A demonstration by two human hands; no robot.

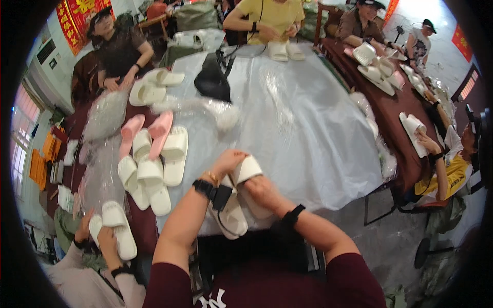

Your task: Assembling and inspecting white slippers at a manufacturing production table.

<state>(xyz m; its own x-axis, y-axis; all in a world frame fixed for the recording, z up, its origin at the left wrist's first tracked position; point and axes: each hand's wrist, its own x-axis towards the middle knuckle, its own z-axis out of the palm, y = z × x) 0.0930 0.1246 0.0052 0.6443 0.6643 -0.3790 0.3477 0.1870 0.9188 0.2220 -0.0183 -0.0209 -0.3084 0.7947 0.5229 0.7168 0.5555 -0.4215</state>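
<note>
At the table's near edge, a white slide slipper (250,168) is between my two hands. My left hand (229,160) has its fingers closed at the slipper's toe end, by the strap. My right hand (261,192) grips the same slipper with its fingers bent at the strap opening, which hides the fingertips. A second white slipper (231,219) lies just beneath my left wrist, partly covered by my forearm. Left of my arms is a group of white slippers (152,177) and pink slippers (161,132), some stacked on others.
Grey plastic sheeting (323,138) covers the table. Clear plastic wrap (218,113) and a black bag-like item (211,79) lie farther back. A co-worker's hands (105,238) hold white slippers at lower left. More people handle slippers at the far side and at the brown table (395,136) on the right.
</note>
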